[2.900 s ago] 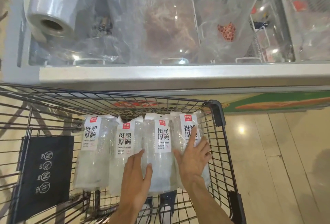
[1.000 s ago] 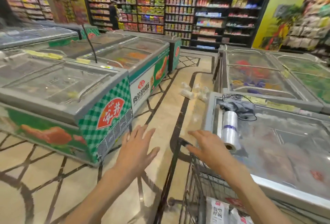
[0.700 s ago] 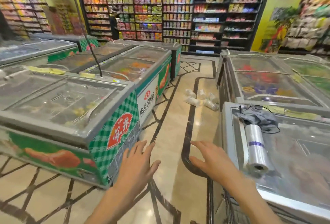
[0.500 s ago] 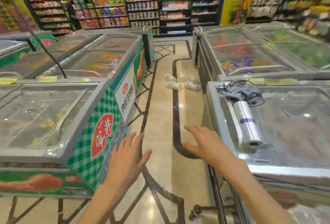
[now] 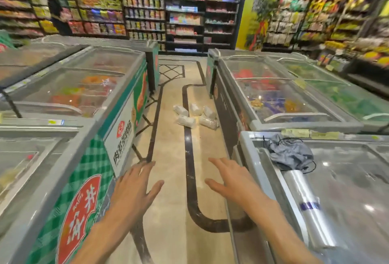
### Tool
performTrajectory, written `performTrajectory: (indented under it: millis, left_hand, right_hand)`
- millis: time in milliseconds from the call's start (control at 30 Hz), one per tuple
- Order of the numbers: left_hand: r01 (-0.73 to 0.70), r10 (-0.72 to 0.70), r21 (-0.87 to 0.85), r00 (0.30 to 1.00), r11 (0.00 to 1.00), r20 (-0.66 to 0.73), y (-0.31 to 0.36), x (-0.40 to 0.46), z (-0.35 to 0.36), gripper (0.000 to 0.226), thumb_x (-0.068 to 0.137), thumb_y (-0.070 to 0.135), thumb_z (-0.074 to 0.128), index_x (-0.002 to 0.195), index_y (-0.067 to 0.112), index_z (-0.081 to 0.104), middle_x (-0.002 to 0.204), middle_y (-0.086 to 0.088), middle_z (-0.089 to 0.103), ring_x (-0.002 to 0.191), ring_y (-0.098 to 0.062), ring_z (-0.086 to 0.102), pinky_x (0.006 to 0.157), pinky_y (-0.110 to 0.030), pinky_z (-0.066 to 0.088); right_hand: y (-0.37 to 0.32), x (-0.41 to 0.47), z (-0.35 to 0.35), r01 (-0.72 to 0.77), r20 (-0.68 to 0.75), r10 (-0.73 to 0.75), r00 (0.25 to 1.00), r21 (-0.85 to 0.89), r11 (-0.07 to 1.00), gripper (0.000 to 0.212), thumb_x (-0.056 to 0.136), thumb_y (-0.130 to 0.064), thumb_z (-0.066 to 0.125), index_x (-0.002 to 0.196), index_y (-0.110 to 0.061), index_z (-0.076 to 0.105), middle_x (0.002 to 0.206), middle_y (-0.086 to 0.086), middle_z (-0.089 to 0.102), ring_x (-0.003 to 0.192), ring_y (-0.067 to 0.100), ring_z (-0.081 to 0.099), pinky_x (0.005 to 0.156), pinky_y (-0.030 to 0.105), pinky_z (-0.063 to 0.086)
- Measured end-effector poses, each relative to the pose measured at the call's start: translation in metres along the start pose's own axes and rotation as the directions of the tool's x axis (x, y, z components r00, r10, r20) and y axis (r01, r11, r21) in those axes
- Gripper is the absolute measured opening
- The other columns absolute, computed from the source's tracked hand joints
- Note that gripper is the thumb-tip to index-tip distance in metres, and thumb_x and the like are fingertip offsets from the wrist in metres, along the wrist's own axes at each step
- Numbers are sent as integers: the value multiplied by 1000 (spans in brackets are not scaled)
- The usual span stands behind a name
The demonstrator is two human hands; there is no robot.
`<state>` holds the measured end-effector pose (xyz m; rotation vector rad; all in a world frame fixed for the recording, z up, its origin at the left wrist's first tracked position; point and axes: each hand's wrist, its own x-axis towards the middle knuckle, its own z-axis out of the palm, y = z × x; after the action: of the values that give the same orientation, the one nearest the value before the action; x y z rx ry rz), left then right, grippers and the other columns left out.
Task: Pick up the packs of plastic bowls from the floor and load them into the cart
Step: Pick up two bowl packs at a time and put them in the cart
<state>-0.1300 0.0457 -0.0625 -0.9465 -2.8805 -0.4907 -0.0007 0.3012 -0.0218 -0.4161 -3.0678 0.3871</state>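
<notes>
My left hand (image 5: 134, 188) is out in front of me, palm down, fingers straight and slightly spread, holding nothing. My right hand (image 5: 230, 176) matches it on the other side, flat and loose, thumb out to the side, also holding nothing. Both hang over the tan floor (image 5: 170, 158) of the aisle, touching nothing that I can see.

The packs of plastic bowls (image 5: 196, 115) lie on the floor well ahead of my hands, a loose cluster of five pale, clear-wrapped bundles close to the foot of the right-hand freezer row. One of them lies across the dark inlaid line (image 5: 190, 179) that runs down the aisle and curves off to the right near me.

On my left is a chest freezer (image 5: 88, 158) with a green checked side and a red oval logo. On my right, another freezer (image 5: 347, 179) has a glass lid carrying a roll of clear plastic bags (image 5: 309, 206) and a crumpled grey cloth (image 5: 289, 154) just beyond it. Stocked shelves (image 5: 179, 11) close off the far end.
</notes>
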Motion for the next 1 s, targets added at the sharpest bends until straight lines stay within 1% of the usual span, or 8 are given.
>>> performTrajectory:
  millis: [100, 200, 300, 367, 467, 567, 833, 1000]
  left_hand:
    - [21, -21, -8, 1000, 1000, -8, -32, 64, -1, 76, 90, 74, 27, 150, 30, 46, 151, 2, 50, 139, -23, 47, 112, -47, 39]
    - [21, -22, -26, 1000, 999, -8, -70, 139, 10, 82, 87, 77, 17, 153, 33, 39, 155, 3, 44, 144, -22, 40, 117, -48, 33]
    - [-2, 2, -33, 1000, 999, -24, -106, 230, 23, 84, 86, 78, 14, 155, 34, 31, 159, 4, 36, 147, -21, 32, 120, -48, 27]
    - [-24, 23, -48, 1000, 999, -14, -120, 295, 31, 87, 83, 79, 11, 157, 35, 27, 162, 5, 29, 150, -20, 26, 122, -46, 22]
    - [-62, 62, -74, 998, 995, -2, -127, 391, 39, 80, 89, 78, 23, 156, 35, 27, 162, 4, 29, 150, -21, 24, 122, -46, 21]
    - [-97, 97, -84, 995, 992, -3, -127, 480, 46, 73, 96, 67, 44, 158, 34, 26, 162, 4, 29, 150, -20, 23, 122, -44, 20]
    - [-174, 178, -78, 983, 982, 52, -135, 705, 111, 75, 96, 62, 48, 159, 30, 23, 162, 1, 29, 151, -21, 24, 122, -46, 26]
    - [-198, 205, -70, 972, 978, 119, -123, 871, 159, 76, 98, 62, 45, 161, 31, 17, 168, 1, 18, 155, -21, 13, 125, -45, 17]
  right_hand:
    - [-9, 76, 2, 8, 8, -7, 1000, -14, 1000, 72, 94, -64, 50, 156, -37, 23, 155, -7, 41, 136, 19, 45, 112, 42, 40]
    - [-10, 162, 12, -4, 19, 5, 1000, -48, 999, 82, 92, -68, 50, 159, -35, 14, 160, -6, 32, 142, 20, 39, 116, 43, 35]
    - [-8, 251, 14, -44, 14, 44, 999, -37, 998, 90, 90, -69, 53, 159, -40, 4, 166, -5, 18, 151, 22, 23, 122, 45, 19]
    - [-2, 307, 8, -60, -4, 60, 998, -34, 998, 92, 89, -70, 53, 159, -40, 2, 168, -6, 12, 153, 21, 15, 123, 45, 14]
    - [15, 386, -10, -98, -27, 97, 995, -53, 994, 94, 89, -71, 52, 159, -38, 0, 168, -7, 9, 154, 19, 10, 124, 48, 10]
    - [41, 458, -22, -149, -38, 146, 989, -84, 985, 95, 89, -73, 50, 159, -39, -5, 168, -6, 6, 155, 18, 5, 126, 49, 8]
    - [137, 656, -15, -226, -38, 223, 974, -102, 969, 100, 87, -76, 49, 159, -37, -11, 169, -1, 2, 156, 20, 0, 126, 48, 8]
    - [219, 804, -16, -246, -31, 244, 969, -82, 966, 101, 88, -73, 51, 160, -35, -9, 168, -1, 6, 156, 20, 2, 125, 47, 7]
